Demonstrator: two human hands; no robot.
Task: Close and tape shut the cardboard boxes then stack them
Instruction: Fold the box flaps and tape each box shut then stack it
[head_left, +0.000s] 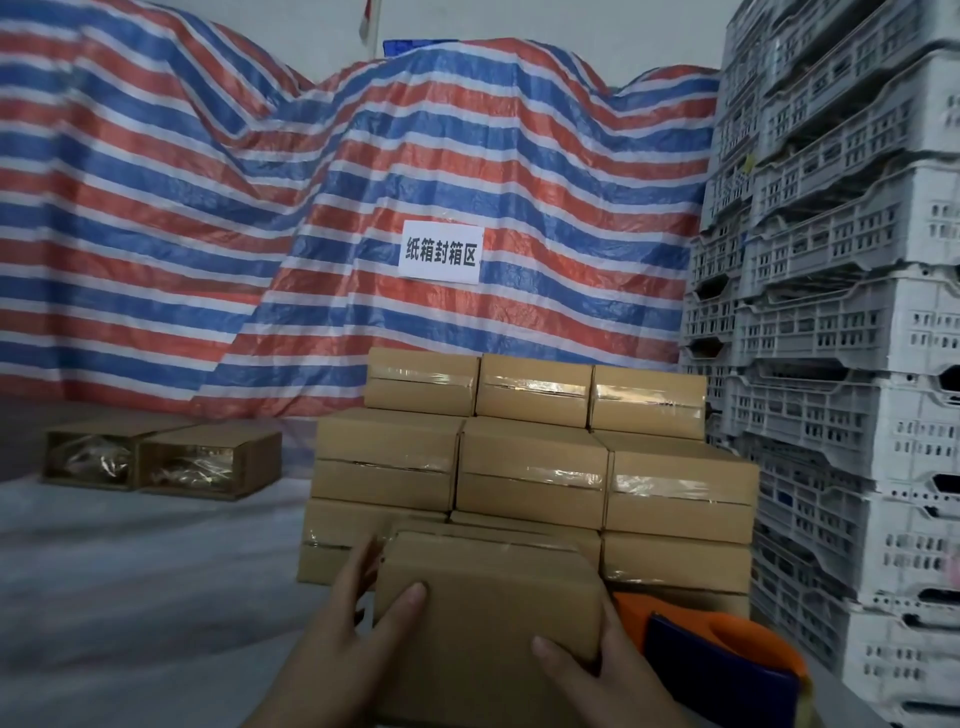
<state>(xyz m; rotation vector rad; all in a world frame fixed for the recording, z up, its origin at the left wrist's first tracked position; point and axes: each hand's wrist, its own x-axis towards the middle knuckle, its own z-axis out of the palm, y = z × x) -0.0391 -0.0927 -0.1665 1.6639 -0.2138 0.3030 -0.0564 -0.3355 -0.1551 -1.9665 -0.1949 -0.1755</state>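
I'm holding a closed cardboard box (488, 613) w/ both hands, left hand (353, 618) gripping its left side, right hand (597, 670) its right edge, orange tape dispenser (727, 660) just beside; stacking step, carrying it in front of the taped stack (530, 467); next I'm likely needing to set it square on a row

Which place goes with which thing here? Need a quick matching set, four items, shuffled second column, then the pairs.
Things:
1. held cardboard box
2. two open boxes
3. grey plastic crates
4. white paper sign

Places:
A. stacked high along the right side
B. fixed on the striped tarp
C. gripped between left hand and right hand, in front of the taped stack
D. on the floor at the left, contents showing

Pairs: 1-C, 2-D, 3-A, 4-B
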